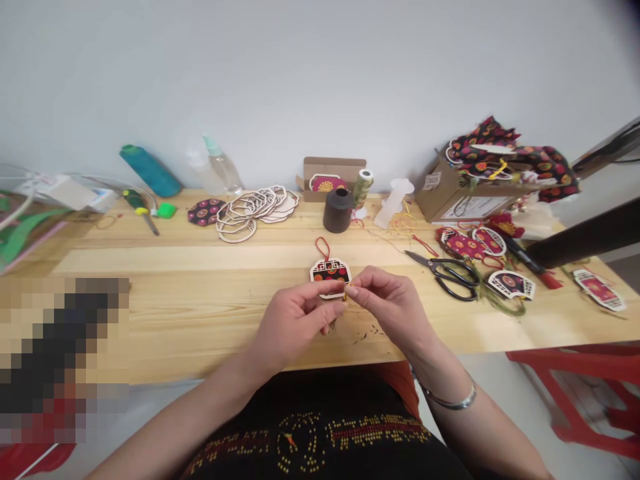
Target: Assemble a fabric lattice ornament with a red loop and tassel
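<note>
A patterned ornament with a pale cut-out frame and a red loop at its top lies on the wooden table, just beyond my hands. My left hand is closed at the ornament's lower edge, its thumb and index finger around a small yellow piece. On the right, my right hand pinches the same yellow piece between thumb and index finger. The fingertips of both hands nearly meet there. What lies under my left fingers is mostly hidden.
Black scissors lie right of my hands, near more ornaments. Behind stand a black thread cone and a cardboard box with patterned fabric. Wooden frames, a teal spool and a screwdriver are at the back left.
</note>
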Demonstrator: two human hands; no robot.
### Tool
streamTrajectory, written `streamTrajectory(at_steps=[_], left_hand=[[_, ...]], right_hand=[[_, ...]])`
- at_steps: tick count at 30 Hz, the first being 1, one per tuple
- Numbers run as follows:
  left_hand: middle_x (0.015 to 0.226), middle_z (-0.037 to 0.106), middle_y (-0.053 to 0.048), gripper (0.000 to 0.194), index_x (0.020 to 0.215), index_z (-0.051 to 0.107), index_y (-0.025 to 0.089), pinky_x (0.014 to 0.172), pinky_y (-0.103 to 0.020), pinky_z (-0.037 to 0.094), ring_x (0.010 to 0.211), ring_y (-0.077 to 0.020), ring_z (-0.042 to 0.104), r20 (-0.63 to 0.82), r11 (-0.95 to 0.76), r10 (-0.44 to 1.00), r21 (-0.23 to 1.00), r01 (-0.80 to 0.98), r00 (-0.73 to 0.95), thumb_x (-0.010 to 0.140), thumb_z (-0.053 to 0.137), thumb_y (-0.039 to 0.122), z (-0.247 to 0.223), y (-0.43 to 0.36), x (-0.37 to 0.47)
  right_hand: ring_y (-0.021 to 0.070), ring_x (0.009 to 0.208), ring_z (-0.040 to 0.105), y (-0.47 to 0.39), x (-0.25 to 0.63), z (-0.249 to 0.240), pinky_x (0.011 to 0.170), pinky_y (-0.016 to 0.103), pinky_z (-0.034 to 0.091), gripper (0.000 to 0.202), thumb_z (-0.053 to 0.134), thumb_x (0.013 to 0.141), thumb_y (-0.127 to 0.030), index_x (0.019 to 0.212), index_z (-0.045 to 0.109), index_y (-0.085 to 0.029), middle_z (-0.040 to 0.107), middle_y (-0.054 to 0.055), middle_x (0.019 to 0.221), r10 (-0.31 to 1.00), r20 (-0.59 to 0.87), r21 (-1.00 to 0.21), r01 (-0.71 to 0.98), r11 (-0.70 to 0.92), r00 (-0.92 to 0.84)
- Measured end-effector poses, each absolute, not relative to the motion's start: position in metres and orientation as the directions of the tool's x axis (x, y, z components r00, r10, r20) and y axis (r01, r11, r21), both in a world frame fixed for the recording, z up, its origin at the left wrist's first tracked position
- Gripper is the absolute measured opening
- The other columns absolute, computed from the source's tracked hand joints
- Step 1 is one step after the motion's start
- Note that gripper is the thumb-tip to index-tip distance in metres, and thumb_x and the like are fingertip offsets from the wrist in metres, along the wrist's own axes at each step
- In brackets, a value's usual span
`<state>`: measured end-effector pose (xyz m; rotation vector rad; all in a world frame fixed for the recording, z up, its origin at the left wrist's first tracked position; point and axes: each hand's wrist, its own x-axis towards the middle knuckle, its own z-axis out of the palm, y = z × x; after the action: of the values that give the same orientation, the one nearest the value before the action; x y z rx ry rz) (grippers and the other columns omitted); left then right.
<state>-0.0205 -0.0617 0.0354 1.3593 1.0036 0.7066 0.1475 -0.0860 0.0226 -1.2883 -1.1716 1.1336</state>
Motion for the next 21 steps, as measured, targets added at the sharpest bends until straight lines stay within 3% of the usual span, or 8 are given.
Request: streamTrajectory(at_steps=[5, 10, 15, 21], left_hand=[[0.06, 0.062, 0.002, 0.014, 0.081, 0.072, 0.016, 0.046, -0.02, 0.033, 0.047, -0.0056, 0.04, -0.209, 0.134, 0.853, 0.973, 0.187, 0.479, 0.076, 0.066, 0.028, 0.027, -0.063, -0.014], [0.047, 0.041, 0.005, 0.03, 0.067, 0.065, 0.015, 0.046, -0.022, 0.027, 0.046, -0.0066, 0.033, -0.227, 0.151, 0.832, 0.971, 0.188, 0.506, 0.086, 0.055, 0.036, 0.019, -0.064, -0.015], [0.057, 0.05, 0.003, 0.028, 0.067, 0.06, 0.015, 0.046, -0.022, 0.027, 0.048, -0.0062, 0.036, -0.237, 0.237, 0.818, 0.969, 0.069, 0.524, 0.087, 0.054, 0.035, 0.015, -0.064, -0.013], [0.055, 0.046, 0.004, 0.031, 0.065, 0.058, 0.015, 0.048, -0.022, 0.026, 0.049, -0.0064, 0.035, -0.208, 0.214, 0.809, 0.975, 0.055, 0.55, 0.088, 0.052, 0.034, 0.008, -0.063, -0.016]], right_hand=[[0.0103, 0.06, 0.053, -0.085, 0.142, 0.019, 0.059, 0.027, 0.042, 0.014, 0.071, 0.073, -0.03, 0.067, 0.064, -0.018, 0.061, -0.001, 0.064, 0.997, -0.035, -0.999, -0.007, -0.034, 0.062], [0.0102, 0.054, 0.056, -0.084, 0.139, 0.012, 0.059, 0.028, 0.045, 0.017, 0.07, 0.075, -0.031, 0.067, 0.061, -0.018, 0.059, -0.003, 0.058, 0.996, -0.092, -0.978, -0.187, -0.091, -0.008], [0.009, 0.06, 0.053, -0.082, 0.14, 0.006, 0.061, 0.025, 0.044, 0.017, 0.071, 0.073, -0.031, 0.067, 0.063, -0.018, 0.06, -0.003, 0.062, 0.995, -0.065, -0.994, -0.096, -0.058, 0.072], [0.0098, 0.058, 0.054, -0.081, 0.138, 0.003, 0.059, 0.026, 0.044, 0.019, 0.069, 0.074, -0.033, 0.067, 0.06, -0.018, 0.059, -0.002, 0.06, 0.997, -0.064, -0.993, -0.105, -0.059, 0.048]])
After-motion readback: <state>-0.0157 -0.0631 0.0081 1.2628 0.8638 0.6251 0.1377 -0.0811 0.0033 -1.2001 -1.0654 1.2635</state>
